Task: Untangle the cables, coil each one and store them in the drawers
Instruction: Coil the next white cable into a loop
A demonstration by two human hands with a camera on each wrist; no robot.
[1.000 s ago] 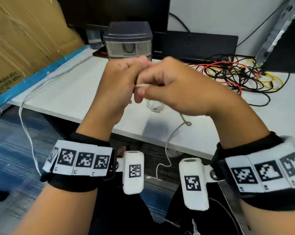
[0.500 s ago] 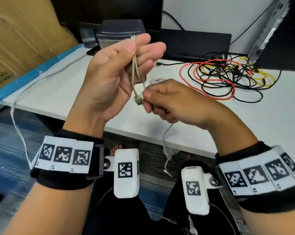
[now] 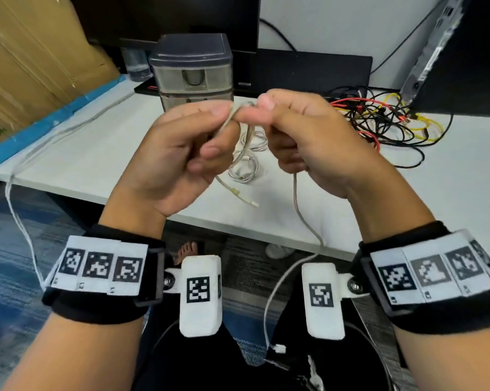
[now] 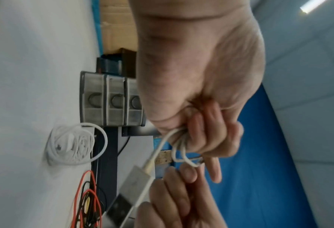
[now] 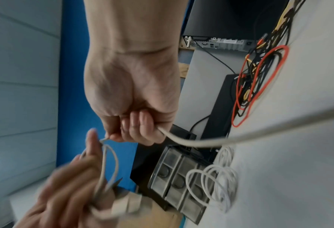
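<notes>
Pinching the beige cable between both hands, its tail hanging down, plug seemingly lowest

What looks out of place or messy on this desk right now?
A knot of red, black and yellow cables sprawls uncoiled on the desk to the right of the closed drawer unit. The beige cable held by the left hand and right hand trails off the desk edge.

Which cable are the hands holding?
The beige cable, pinched by both hands. The white coil and the red-black-yellow tangle lie untouched on the table.
</notes>
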